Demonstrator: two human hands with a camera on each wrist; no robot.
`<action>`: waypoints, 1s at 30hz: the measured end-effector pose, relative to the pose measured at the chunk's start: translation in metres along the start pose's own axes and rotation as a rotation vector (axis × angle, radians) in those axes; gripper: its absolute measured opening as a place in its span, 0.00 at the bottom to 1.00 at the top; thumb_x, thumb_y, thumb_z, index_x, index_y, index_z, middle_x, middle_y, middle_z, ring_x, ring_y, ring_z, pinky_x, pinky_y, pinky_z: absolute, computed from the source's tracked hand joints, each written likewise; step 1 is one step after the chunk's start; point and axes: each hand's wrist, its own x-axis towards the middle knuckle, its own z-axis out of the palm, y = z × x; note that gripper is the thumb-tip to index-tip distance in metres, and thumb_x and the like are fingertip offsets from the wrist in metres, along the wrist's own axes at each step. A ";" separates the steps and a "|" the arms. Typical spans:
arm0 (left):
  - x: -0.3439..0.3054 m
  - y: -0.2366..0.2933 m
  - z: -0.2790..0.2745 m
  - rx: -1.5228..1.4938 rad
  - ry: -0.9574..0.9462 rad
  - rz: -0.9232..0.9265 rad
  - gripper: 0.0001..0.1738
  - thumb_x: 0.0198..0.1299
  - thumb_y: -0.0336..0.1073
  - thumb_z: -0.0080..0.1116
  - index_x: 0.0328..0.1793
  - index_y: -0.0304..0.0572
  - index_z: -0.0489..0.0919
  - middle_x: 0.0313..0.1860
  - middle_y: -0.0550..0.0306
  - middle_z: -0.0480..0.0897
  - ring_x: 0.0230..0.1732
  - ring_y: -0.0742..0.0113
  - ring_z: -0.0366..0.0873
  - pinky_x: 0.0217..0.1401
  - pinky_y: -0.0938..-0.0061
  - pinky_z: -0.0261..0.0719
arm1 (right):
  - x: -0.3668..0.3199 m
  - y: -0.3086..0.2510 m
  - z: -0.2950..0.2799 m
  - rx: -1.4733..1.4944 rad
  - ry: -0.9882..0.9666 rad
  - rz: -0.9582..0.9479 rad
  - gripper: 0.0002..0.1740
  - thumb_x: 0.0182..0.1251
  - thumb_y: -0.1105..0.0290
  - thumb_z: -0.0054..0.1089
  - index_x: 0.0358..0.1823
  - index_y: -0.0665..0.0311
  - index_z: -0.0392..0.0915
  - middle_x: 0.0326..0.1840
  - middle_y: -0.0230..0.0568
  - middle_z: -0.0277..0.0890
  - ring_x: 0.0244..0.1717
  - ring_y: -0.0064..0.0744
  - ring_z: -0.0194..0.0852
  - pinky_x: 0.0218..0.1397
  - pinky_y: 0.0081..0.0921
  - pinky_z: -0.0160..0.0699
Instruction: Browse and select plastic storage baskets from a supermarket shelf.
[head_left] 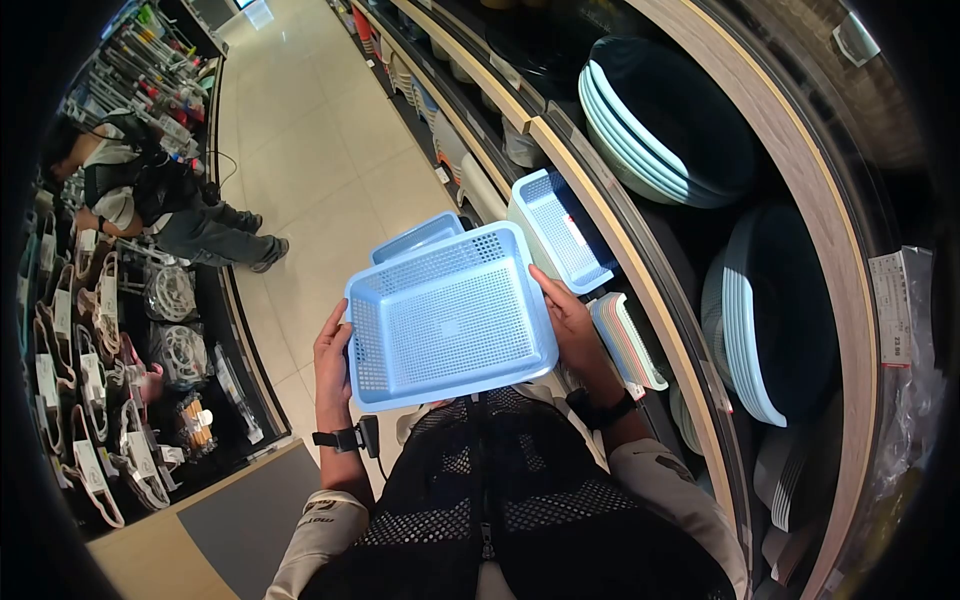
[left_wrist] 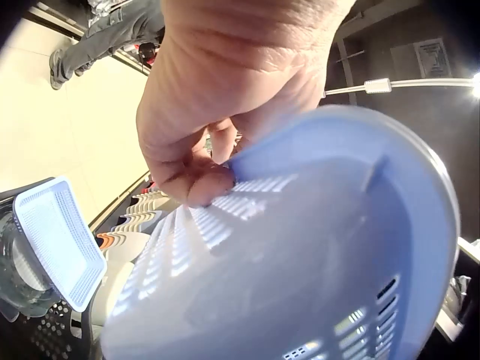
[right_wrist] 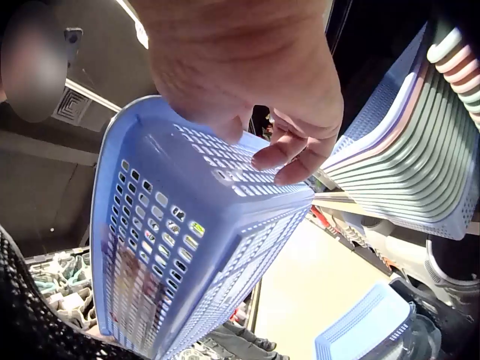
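Note:
A light blue rectangular plastic basket (head_left: 450,330) with perforated walls and bottom is held in front of the body, its open top facing up toward the head. My left hand (head_left: 333,352) grips its left side, with fingertips at the holes beneath the rim in the left wrist view. On the opposite side, my right hand (head_left: 568,320) holds the wall by the rim. From the right wrist view, fingers (right_wrist: 281,154) curl against the outer perforated wall. Beyond its far edge is another blue basket (head_left: 412,240), partly hidden.
On the right shelf stand a stack of nested baskets (right_wrist: 416,161) and stacked pale basins (head_left: 640,165). Shelf edges run close beside my right arm. Across the tiled aisle (head_left: 300,130), a person (head_left: 165,190) bends toward a rack of hangers (head_left: 95,370).

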 end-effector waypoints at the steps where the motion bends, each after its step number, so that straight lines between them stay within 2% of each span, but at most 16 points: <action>1: -0.001 0.002 0.000 -0.011 -0.028 -0.027 0.27 0.74 0.28 0.54 0.79 0.35 0.69 0.44 0.56 0.84 0.41 0.75 0.83 0.47 0.78 0.85 | 0.001 0.000 -0.001 -0.055 0.005 -0.031 0.26 0.79 0.78 0.48 0.76 0.64 0.69 0.66 0.45 0.74 0.58 0.24 0.77 0.61 0.21 0.76; 3: -0.003 0.008 0.000 -0.024 -0.056 -0.054 0.27 0.74 0.27 0.53 0.78 0.34 0.70 0.47 0.54 0.85 0.43 0.73 0.84 0.49 0.77 0.86 | 0.002 0.003 -0.003 -0.110 0.008 -0.063 0.25 0.79 0.78 0.48 0.75 0.63 0.71 0.64 0.45 0.74 0.60 0.27 0.76 0.63 0.22 0.75; 5: -0.004 0.014 0.001 -0.052 -0.118 -0.081 0.25 0.74 0.27 0.52 0.76 0.31 0.71 0.54 0.50 0.86 0.48 0.69 0.86 0.52 0.77 0.87 | 0.003 0.010 -0.005 0.001 0.036 -0.007 0.22 0.80 0.75 0.49 0.73 0.63 0.74 0.64 0.46 0.73 0.61 0.30 0.75 0.65 0.25 0.73; 6: -0.003 0.014 -0.001 -0.053 -0.116 -0.080 0.25 0.74 0.27 0.52 0.76 0.31 0.71 0.54 0.50 0.86 0.48 0.69 0.86 0.52 0.77 0.87 | 0.003 0.010 -0.006 0.001 0.034 -0.006 0.22 0.80 0.75 0.49 0.73 0.63 0.74 0.64 0.46 0.73 0.61 0.30 0.75 0.65 0.25 0.73; 8: 0.000 0.014 -0.007 -0.031 -0.178 -0.102 0.24 0.74 0.27 0.51 0.74 0.29 0.73 0.56 0.48 0.86 0.49 0.67 0.86 0.54 0.76 0.86 | 0.003 0.010 -0.008 -0.128 0.089 -0.088 0.21 0.81 0.73 0.49 0.71 0.63 0.75 0.65 0.46 0.73 0.65 0.31 0.73 0.65 0.25 0.74; 12: 0.001 0.016 -0.015 0.061 -0.279 -0.106 0.22 0.73 0.26 0.52 0.72 0.30 0.75 0.53 0.50 0.87 0.45 0.69 0.87 0.55 0.75 0.86 | 0.006 0.009 -0.013 -0.241 0.119 -0.091 0.21 0.79 0.71 0.52 0.69 0.65 0.77 0.70 0.48 0.71 0.69 0.37 0.71 0.69 0.30 0.71; 14: -0.001 0.018 -0.014 0.121 -0.279 -0.089 0.22 0.71 0.25 0.56 0.71 0.32 0.77 0.50 0.52 0.88 0.44 0.72 0.86 0.54 0.76 0.86 | 0.009 0.012 -0.014 -0.379 0.136 -0.186 0.23 0.73 0.71 0.59 0.68 0.66 0.77 0.73 0.51 0.70 0.71 0.44 0.69 0.74 0.36 0.66; 15: 0.000 0.018 -0.016 0.121 -0.279 -0.090 0.22 0.71 0.25 0.56 0.71 0.32 0.77 0.50 0.52 0.88 0.44 0.72 0.86 0.54 0.76 0.86 | 0.010 0.011 -0.015 -0.379 0.136 -0.185 0.23 0.73 0.71 0.59 0.68 0.66 0.77 0.73 0.51 0.70 0.71 0.44 0.69 0.74 0.36 0.66; 17: 0.002 0.016 -0.021 0.198 -0.344 -0.023 0.24 0.69 0.25 0.61 0.71 0.33 0.78 0.50 0.54 0.88 0.44 0.74 0.86 0.52 0.79 0.85 | 0.010 0.010 -0.016 -0.302 0.121 -0.214 0.25 0.67 0.72 0.64 0.66 0.65 0.78 0.76 0.55 0.68 0.74 0.49 0.67 0.79 0.40 0.60; 21: 0.002 0.020 -0.019 0.204 -0.362 0.008 0.23 0.68 0.26 0.63 0.70 0.33 0.79 0.50 0.54 0.88 0.45 0.74 0.86 0.51 0.79 0.84 | 0.011 0.015 -0.016 -0.244 0.136 -0.199 0.26 0.65 0.73 0.67 0.66 0.65 0.79 0.77 0.56 0.67 0.77 0.48 0.63 0.79 0.39 0.59; 24: 0.004 0.018 -0.021 0.256 -0.299 -0.026 0.21 0.68 0.26 0.63 0.68 0.33 0.81 0.50 0.53 0.88 0.45 0.73 0.86 0.53 0.77 0.84 | 0.012 0.023 -0.016 -0.142 0.159 -0.176 0.23 0.68 0.73 0.64 0.64 0.67 0.79 0.73 0.54 0.72 0.75 0.44 0.68 0.77 0.36 0.64; 26: 0.006 0.018 -0.023 0.270 -0.243 -0.050 0.20 0.67 0.26 0.63 0.65 0.32 0.83 0.50 0.53 0.89 0.45 0.72 0.86 0.54 0.75 0.84 | 0.013 0.037 -0.020 0.054 0.133 -0.004 0.18 0.74 0.71 0.60 0.61 0.69 0.80 0.57 0.46 0.83 0.57 0.33 0.80 0.63 0.28 0.77; 27: 0.002 0.018 -0.023 0.318 -0.212 -0.006 0.16 0.67 0.27 0.62 0.59 0.31 0.86 0.46 0.55 0.90 0.44 0.72 0.86 0.51 0.75 0.84 | 0.013 0.037 -0.020 0.054 0.133 -0.004 0.18 0.74 0.71 0.60 0.61 0.69 0.80 0.57 0.46 0.83 0.57 0.33 0.80 0.63 0.28 0.77; 29: 0.007 0.007 -0.034 0.346 -0.241 0.049 0.15 0.68 0.28 0.62 0.59 0.31 0.85 0.48 0.54 0.89 0.45 0.71 0.86 0.50 0.74 0.84 | 0.012 0.035 -0.019 0.078 0.161 0.120 0.14 0.80 0.69 0.55 0.56 0.72 0.81 0.39 0.34 0.84 0.39 0.20 0.78 0.45 0.21 0.78; 30: 0.008 0.007 -0.034 0.373 -0.270 0.105 0.14 0.69 0.28 0.62 0.58 0.31 0.85 0.49 0.53 0.89 0.46 0.70 0.86 0.50 0.73 0.85 | 0.013 0.036 -0.019 0.078 0.160 0.120 0.14 0.80 0.69 0.55 0.56 0.72 0.81 0.39 0.34 0.84 0.39 0.20 0.78 0.45 0.21 0.78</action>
